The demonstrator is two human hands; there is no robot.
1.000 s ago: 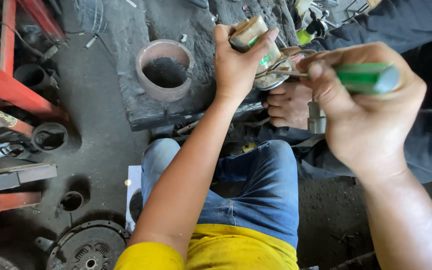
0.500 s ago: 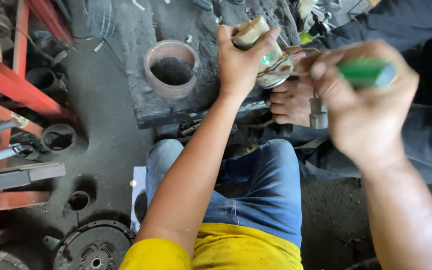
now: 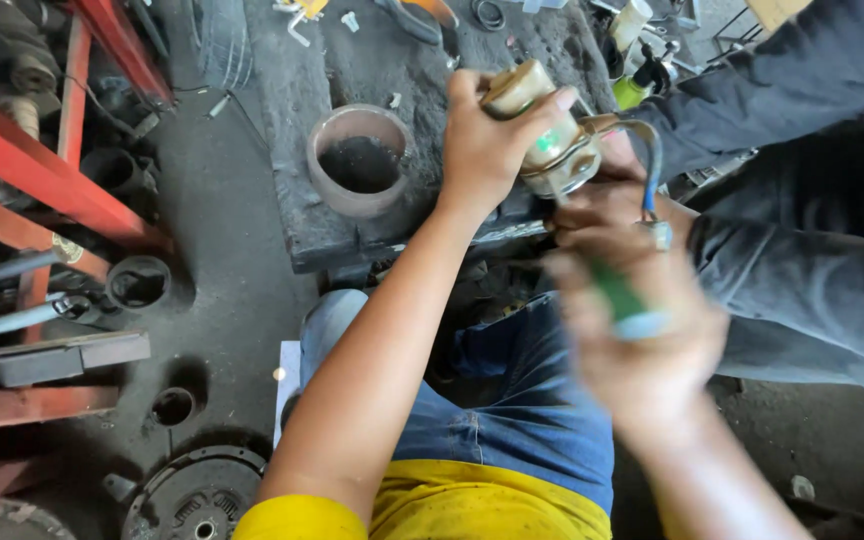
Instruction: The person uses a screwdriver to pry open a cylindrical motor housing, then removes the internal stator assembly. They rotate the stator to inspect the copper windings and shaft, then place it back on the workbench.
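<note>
The setting was a grimy workshop floor, with red steel framing [image 3: 42, 170] running along the nine o'clock side and a dark, oil-stained slab [image 3: 302, 150] reaching up toward twelve. At three o'clock a co-worker's dark sleeve [image 3: 802, 250] filled the edge of the view; the hand seen beneath the part half a second before was now hidden behind the wearer's own. A round clutch-like plate [image 3: 197, 495] lay on the floor at seven o'clock, and an open metal ring sleeve [image 3: 357, 160] stood on the slab at eleven.

The left hand [image 3: 487, 140] was closed around a cylindrical brass-coloured part [image 3: 542, 130], holding it raised just above the centre, toward one o'clock, much as it had been a second earlier. A bent blue tube [image 3: 650, 170] curved off the part's right side.

The clear change was in the right hand [image 3: 642, 340]: a second before it had been level with the part at the upper right, and now it had dropped to four o'clock, heavily blurred, fingers wrapped round a green-handled tool [image 3: 617, 295] whose tip pointed up at the part. That suggested a quick working stroke against the part, not a change of grip.
</note>
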